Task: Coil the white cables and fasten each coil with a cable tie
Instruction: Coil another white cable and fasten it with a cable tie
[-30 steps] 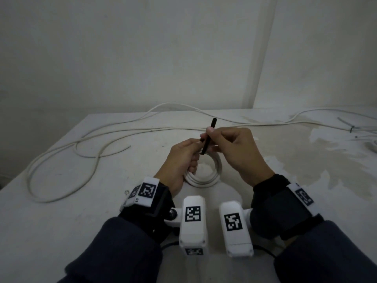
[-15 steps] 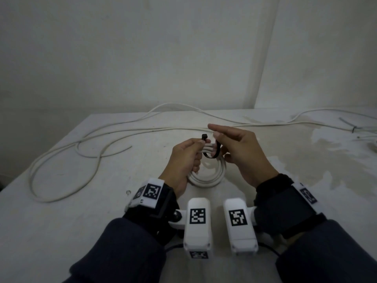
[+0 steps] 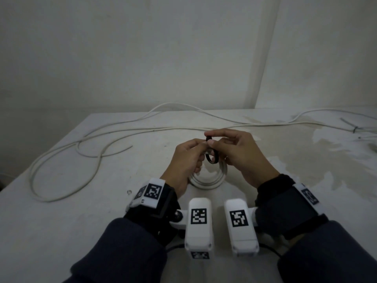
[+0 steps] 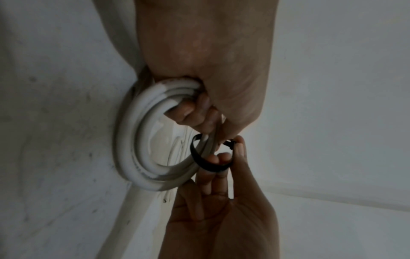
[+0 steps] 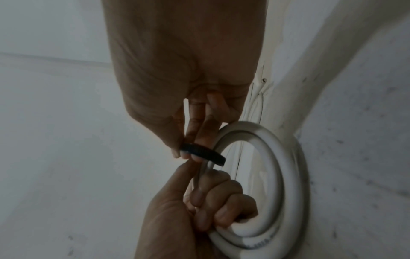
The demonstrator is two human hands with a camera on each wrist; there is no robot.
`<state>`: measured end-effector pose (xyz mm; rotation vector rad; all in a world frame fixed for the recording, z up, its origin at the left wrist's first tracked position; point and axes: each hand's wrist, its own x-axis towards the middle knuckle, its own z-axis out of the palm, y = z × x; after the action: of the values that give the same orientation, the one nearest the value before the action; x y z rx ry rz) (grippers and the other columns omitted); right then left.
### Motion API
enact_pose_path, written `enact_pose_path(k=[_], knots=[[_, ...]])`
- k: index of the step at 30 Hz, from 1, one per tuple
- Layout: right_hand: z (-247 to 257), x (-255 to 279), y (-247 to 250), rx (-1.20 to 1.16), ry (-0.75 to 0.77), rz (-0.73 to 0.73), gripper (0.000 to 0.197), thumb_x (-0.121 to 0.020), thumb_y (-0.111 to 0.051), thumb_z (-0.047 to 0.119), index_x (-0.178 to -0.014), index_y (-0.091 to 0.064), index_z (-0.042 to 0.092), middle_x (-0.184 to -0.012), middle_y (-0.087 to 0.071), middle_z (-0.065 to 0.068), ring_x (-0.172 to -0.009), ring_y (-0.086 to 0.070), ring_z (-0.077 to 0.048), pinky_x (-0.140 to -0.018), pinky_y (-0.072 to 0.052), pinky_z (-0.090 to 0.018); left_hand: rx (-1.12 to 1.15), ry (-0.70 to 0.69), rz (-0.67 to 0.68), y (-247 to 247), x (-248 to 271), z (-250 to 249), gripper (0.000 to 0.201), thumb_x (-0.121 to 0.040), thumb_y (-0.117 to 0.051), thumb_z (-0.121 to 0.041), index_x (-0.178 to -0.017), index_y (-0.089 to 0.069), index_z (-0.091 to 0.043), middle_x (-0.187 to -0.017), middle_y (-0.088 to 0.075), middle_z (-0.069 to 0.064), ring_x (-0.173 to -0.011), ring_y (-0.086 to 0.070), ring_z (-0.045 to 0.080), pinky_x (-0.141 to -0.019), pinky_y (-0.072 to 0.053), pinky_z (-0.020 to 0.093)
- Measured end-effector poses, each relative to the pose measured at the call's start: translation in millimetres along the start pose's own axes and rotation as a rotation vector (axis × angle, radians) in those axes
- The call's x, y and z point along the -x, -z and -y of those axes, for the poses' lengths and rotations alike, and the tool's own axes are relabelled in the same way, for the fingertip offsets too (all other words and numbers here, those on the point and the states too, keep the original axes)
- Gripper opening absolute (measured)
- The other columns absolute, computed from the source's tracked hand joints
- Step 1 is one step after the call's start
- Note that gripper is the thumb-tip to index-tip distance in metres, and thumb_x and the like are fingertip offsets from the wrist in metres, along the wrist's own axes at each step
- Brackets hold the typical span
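A small white cable coil [image 3: 207, 181] is held just above the table, near its front. My left hand [image 3: 201, 149] grips the coil's top strands with curled fingers, as the left wrist view shows at the coil [image 4: 133, 140]. A black cable tie [image 3: 212, 159] is bent into a loop round those strands. My right hand [image 3: 212, 139] pinches the tie's upper end between thumb and forefinger, with other fingers inside the loop [image 4: 208, 163]. In the right wrist view the tie [image 5: 204, 154] crosses the coil [image 5: 288, 175] above my left hand's fingers [image 5: 221, 206].
A long loose white cable [image 3: 61, 160] sprawls over the table's left and back. Another white cable [image 3: 326, 114] runs along the far right edge, near thin ties [image 3: 355, 128]. The table top [image 3: 81, 221] is stained at the right. A wall stands close behind.
One second ago the tie stood straight up between my fingers. It is now curved into a loop round the coil's strands, and my right hand pinches its upper end.
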<state>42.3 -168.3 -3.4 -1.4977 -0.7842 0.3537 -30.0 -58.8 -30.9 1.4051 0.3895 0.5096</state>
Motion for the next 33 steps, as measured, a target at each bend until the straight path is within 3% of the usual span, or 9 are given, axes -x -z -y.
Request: enact_pose_path(k=[6,11,13,18,22,25,29,31,33], knots=[[-2.4,-2.1,-0.9,0.030,0.029,-0.037,0.012,-0.088,-0.064,-0.001,-0.096,-0.071,0.004,-0.047,-0.058,0.002,-0.041,-0.053,-0.007,-0.044,-0.037,-0.010,-0.018,-0.006,0.004,-1.7,0.1,-1.1,0.016,-0.095,-0.054,-0.015,-0.085,-0.065,-0.008,-0.051,-0.041,-0.005,-0.039,-0.028,0.004,-0.039,-0.023,0.015],[-3.8,-4.3,-2.5,0.066,0.085,-0.102,0.013,-0.086,-0.065,-0.002,-0.083,-0.071,0.009,-0.054,-0.062,-0.011,-0.045,-0.058,-0.013,-0.049,-0.044,-0.015,-0.071,-0.052,0.013,-3.6,0.8,-2.7,0.017,-0.094,-0.055,-0.016,-0.081,-0.065,-0.011,-0.060,-0.044,0.006,-0.040,-0.030,0.005,-0.039,-0.023,0.017],[-5.0,-5.7,-3.3,0.066,0.102,-0.134,0.016,-0.085,-0.066,-0.001,-0.080,-0.072,0.013,-0.054,-0.065,-0.007,-0.049,-0.061,-0.014,-0.054,-0.047,-0.019,-0.095,-0.077,0.017,-4.1,0.9,-3.2,0.018,-0.093,-0.054,-0.013,-0.079,-0.065,-0.014,-0.058,-0.046,0.005,-0.040,-0.030,0.004,-0.039,-0.024,0.016],[-3.5,-3.0,-3.2,0.005,0.059,-0.107,0.008,-0.087,-0.067,0.005,-0.092,-0.073,0.007,-0.061,-0.068,-0.009,-0.049,-0.061,-0.007,-0.049,-0.042,-0.011,-0.079,-0.060,0.015,-3.3,1.4,-2.4,0.017,-0.095,-0.052,-0.014,-0.085,-0.065,-0.012,-0.044,-0.044,-0.010,-0.039,-0.030,0.003,-0.039,-0.024,0.016],[-2.5,-0.3,0.9,-0.035,-0.014,-0.001,0.022,-0.083,-0.070,0.003,-0.104,-0.070,0.006,-0.063,-0.069,-0.003,-0.052,-0.063,-0.005,-0.050,-0.042,-0.009,-0.047,-0.017,-0.007,-0.9,1.7,-0.5,0.017,-0.096,-0.051,-0.016,-0.090,-0.067,-0.012,-0.046,-0.047,-0.011,-0.041,-0.031,0.005,-0.042,-0.025,0.017],[-4.0,-0.6,2.8,-0.010,-0.025,0.047,0.034,-0.079,-0.073,-0.002,-0.111,-0.069,0.008,-0.073,-0.073,-0.009,-0.063,-0.069,-0.010,-0.059,-0.047,-0.012,-0.037,0.007,-0.009,0.4,1.1,0.2,0.019,-0.096,-0.050,-0.014,-0.090,-0.068,-0.014,-0.044,-0.046,-0.012,-0.040,-0.031,0.004,-0.042,-0.026,0.018],[-5.5,-1.3,2.6,-0.025,-0.035,0.024,0.036,-0.077,-0.075,0.001,-0.111,-0.070,0.009,-0.082,-0.074,-0.017,-0.073,-0.071,-0.021,-0.074,-0.055,-0.029,-0.031,0.015,-0.005,0.5,0.3,-0.2,0.020,-0.096,-0.049,-0.014,-0.093,-0.068,-0.015,-0.043,-0.044,-0.013,-0.039,-0.030,0.003,-0.041,-0.026,0.017],[-5.6,-1.1,2.3,-0.028,-0.031,0.016,0.035,-0.077,-0.076,0.001,-0.110,-0.070,0.009,-0.078,-0.073,-0.015,-0.068,-0.069,-0.018,-0.070,-0.055,-0.028,-0.029,0.018,0.001,0.4,0.3,-0.4,0.019,-0.096,-0.049,-0.014,-0.096,-0.068,-0.014,-0.041,-0.044,-0.013,-0.038,-0.029,0.003,-0.041,-0.026,0.017],[-5.5,-1.0,2.0,-0.037,-0.020,0.007,0.032,-0.077,-0.075,-0.001,-0.108,-0.071,0.007,-0.073,-0.072,-0.011,-0.061,-0.067,-0.012,-0.062,-0.051,-0.020,-0.030,0.018,0.005,0.4,0.0,-0.4,0.019,-0.096,-0.049,-0.013,-0.097,-0.068,-0.012,-0.041,-0.043,-0.013,-0.039,-0.029,0.003,-0.041,-0.026,0.017]])
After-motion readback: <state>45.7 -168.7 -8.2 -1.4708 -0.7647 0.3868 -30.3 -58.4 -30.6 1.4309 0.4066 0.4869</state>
